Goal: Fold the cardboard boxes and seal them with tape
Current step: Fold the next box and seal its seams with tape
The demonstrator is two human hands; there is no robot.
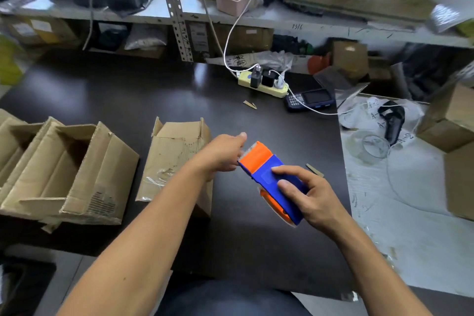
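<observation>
- Head view: the right hand [305, 195] gripped the blue-and-orange tape dispenser [274, 182], fingers curled over its blue body, held above the dark table [269, 120].
- The left hand [223, 152] reached to the dispenser's orange front end, fingers curled there; whether they pinched tape could not be told.
- A flattened box [177, 151] lay on the table under the left forearm.
- Open boxes [66, 169] stood farther left.
- A power strip [264, 84] and a handheld scanner [310, 99] lay near the table's far edge.
</observation>
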